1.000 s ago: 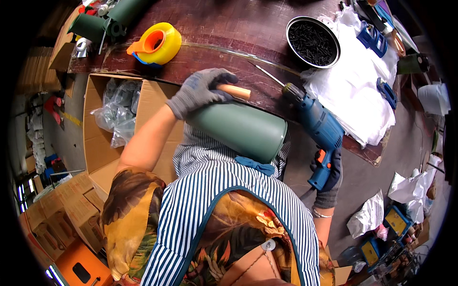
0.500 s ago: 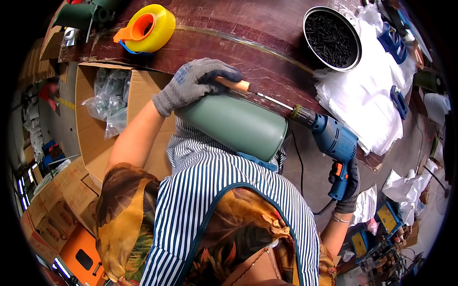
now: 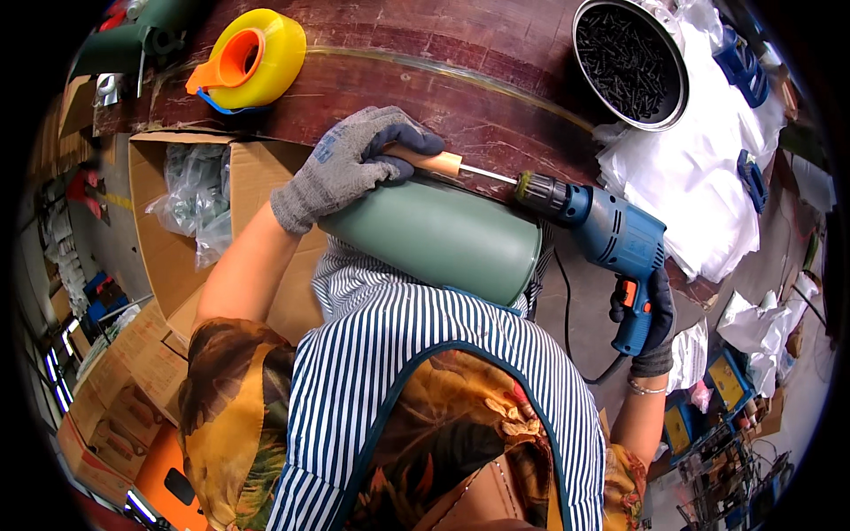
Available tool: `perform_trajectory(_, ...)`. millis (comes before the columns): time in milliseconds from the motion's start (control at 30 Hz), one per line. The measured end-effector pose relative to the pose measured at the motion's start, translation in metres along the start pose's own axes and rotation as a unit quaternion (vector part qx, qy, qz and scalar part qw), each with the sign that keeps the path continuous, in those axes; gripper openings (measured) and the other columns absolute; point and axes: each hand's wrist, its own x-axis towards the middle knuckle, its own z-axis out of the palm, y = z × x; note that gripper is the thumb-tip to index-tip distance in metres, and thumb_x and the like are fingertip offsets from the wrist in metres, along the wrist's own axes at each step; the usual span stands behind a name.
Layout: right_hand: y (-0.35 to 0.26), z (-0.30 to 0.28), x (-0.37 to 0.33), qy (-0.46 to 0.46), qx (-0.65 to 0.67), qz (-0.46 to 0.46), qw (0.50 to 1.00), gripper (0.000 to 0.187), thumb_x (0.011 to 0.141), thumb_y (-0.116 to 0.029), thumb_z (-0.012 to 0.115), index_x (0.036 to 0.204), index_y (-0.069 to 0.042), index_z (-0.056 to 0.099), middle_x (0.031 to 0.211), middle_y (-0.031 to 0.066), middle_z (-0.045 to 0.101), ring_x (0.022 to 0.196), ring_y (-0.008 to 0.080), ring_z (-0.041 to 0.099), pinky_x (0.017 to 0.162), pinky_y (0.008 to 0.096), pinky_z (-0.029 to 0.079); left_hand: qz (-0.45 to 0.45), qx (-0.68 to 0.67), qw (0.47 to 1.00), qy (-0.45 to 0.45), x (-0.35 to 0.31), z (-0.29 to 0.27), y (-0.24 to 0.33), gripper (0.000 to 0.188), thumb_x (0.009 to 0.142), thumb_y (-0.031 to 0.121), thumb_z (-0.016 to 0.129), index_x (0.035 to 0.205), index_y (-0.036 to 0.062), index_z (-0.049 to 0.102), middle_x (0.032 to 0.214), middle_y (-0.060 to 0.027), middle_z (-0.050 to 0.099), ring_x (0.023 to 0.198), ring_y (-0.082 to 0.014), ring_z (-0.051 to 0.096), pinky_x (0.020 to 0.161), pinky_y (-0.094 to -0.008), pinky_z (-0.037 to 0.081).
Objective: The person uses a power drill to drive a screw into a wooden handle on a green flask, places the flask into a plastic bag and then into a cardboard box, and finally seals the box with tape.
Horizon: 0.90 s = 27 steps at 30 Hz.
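One blue-and-white striped cloth apron (image 3: 354, 354): worn over a brown-and-gold patterned shirt (image 3: 226, 380), nearest the camera.
Cylinder: a smooth, dull-green cylinder (image 3: 443, 239) lies slantwise across the lap, its rounded right end just above the apron.
Right hand: the right hand (image 3: 657, 310), in a grey knit glove with dark palm and fingers, grasps the pistol grip of a blue power drill with an orange trigger (image 3: 611, 234); whether the trigger is pressed I cannot tell.
Cord: a thin black cable (image 3: 569, 310) loops beside the cylinder and runs to the foot of the grip.
Left hand: the left hand (image 3: 350, 164), in a matching glove, sits at the cylinder's upper left, its thumb and fingers closed around a short, round piece of pale wood (image 3: 434, 163).
Wood: it lies just beyond the cylinder's upper edge, its bare end pointing right toward the drill.
Bit: a slender silver metal bit (image 3: 489, 175) reaches from the chuck to that bare end; how deep its tip sits I cannot tell.
Carton: an open brown cardboard box (image 3: 274, 168) stands left of the left hand, with clear plastic bags (image 3: 190, 195) inside.
Table: a scuffed, dark-red tabletop (image 3: 381, 75) spreads beyond the hands.
White stack: thin white sheets (image 3: 677, 195) lie at its right, beyond the drill.
Tape: a fat yellow roll with an orange holder (image 3: 279, 53) rests at its left.
Tin: a round, dark-walled metal tin (image 3: 677, 88) of small black screws (image 3: 624, 62) stands beside the sheets.
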Motion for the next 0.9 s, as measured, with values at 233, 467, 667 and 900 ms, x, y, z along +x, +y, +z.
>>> perform_trajectory(233, 0.007, -0.006, 0.0, -0.063, 0.045, 0.023, 0.997, 0.061, 0.103, -0.049, 0.049, 0.137, 0.001, 0.047, 0.108, 0.0234, 0.065, 0.075, 0.026, 0.067, 0.054, 0.0284, 0.055, -0.043, 0.008, 0.999, -0.003, -0.007, -0.001, 0.004, 0.034, 0.077, -0.002, 0.068, 0.111, -0.0009, 0.067, 0.118, -0.0125, 0.066, 0.114, -0.0245, 0.062, 0.103, -0.0369, 0.048)
perform_trajectory(467, 0.007, 0.003, 0.016, -0.072, 0.067, 0.049, 0.994, 0.067, 0.103, -0.053, 0.047, 0.137, 0.005, 0.047, 0.106, 0.0247, 0.066, 0.074, 0.0291, 0.069, 0.055, 0.0295, 0.057, -0.04, 0.046, 0.998, 0.005, -0.012, -0.003, 0.004, 0.034, 0.077, -0.001, 0.068, 0.111, 0.0005, 0.068, 0.117, -0.0121, 0.066, 0.113, -0.025, 0.063, 0.103, -0.0365, 0.047)
perform_trajectory(667, -0.006, 0.01, 0.012, -0.057, 0.015, 0.071, 0.996, 0.067, 0.103, -0.055, 0.044, 0.125, 0.007, 0.055, 0.095, 0.0185, 0.067, 0.061, 0.0209, 0.059, 0.048, 0.0269, 0.048, -0.011, 0.052, 0.998, 0.016, -0.011, -0.001, 0.0, 0.033, 0.079, 0.006, 0.068, 0.111, 0.0053, 0.07, 0.115, -0.0101, 0.068, 0.112, -0.028, 0.063, 0.104, -0.04, 0.045)
perform_trajectory(900, 0.002, 0.0, 0.016, -0.084, 0.041, 0.056, 0.994, 0.064, 0.102, -0.053, 0.049, 0.135, 0.002, 0.048, 0.092, 0.0218, 0.068, 0.059, 0.0244, 0.062, 0.05, 0.0268, 0.05, 0.005, 0.067, 0.998, 0.005, -0.01, -0.004, -0.002, 0.032, 0.079, 0.008, 0.067, 0.111, 0.0067, 0.071, 0.113, -0.01, 0.069, 0.111, -0.0287, 0.063, 0.105, -0.0413, 0.044)
